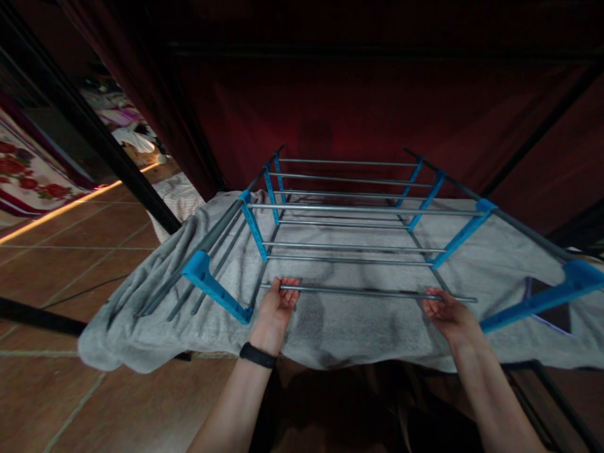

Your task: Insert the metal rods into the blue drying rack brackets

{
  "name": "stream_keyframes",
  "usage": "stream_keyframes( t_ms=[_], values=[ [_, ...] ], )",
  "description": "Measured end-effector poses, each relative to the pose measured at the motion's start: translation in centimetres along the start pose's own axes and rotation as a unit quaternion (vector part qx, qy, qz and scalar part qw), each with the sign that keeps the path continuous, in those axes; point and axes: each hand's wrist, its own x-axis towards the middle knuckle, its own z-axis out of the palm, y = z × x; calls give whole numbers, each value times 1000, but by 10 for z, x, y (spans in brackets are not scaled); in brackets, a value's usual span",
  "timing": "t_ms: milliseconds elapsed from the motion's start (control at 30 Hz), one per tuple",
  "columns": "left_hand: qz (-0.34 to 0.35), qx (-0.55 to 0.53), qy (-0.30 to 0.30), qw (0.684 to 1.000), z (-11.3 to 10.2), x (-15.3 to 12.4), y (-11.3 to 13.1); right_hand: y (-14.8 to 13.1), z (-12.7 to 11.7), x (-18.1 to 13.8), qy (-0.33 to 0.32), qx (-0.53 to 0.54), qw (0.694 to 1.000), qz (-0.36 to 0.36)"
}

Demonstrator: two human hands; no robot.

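A loose grey metal rod (358, 291) lies level between my two hands, in front of a partly built rack. My left hand (279, 302), with a black band on its wrist, grips it near the left end. Near the other end, my right hand (446, 308) has its fingers curled around the rod, whose tip sticks out beyond them. The rack has blue plastic brackets (257, 226) joined by several grey crossbars (363, 209). The nearest left bracket (214, 289) and nearest right bracket (542, 302) stand on either side of my hands with no crossbar between them.
Grey cloth (330, 333) covers the surface under the rack. Several spare rods (189, 286) lie at the left. A dark flat object (550, 308) rests behind the right bracket. Black frame posts (94, 119) and a dark red panel (311, 119) border the space; floor tiles (56, 277) show left.
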Motion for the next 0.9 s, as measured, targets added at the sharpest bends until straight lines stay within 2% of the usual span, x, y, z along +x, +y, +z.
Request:
stream_keyframes(
  t_ms=[467, 900],
  values=[
    [-45, 47, -68, 996, 5, -10, -25, 21, 14, -15, -53, -12, 998, 23],
    [-44, 86, -130, 987, 2, -6, -45, 36, 24, -30, -91, -18, 994, 59]
  ],
)
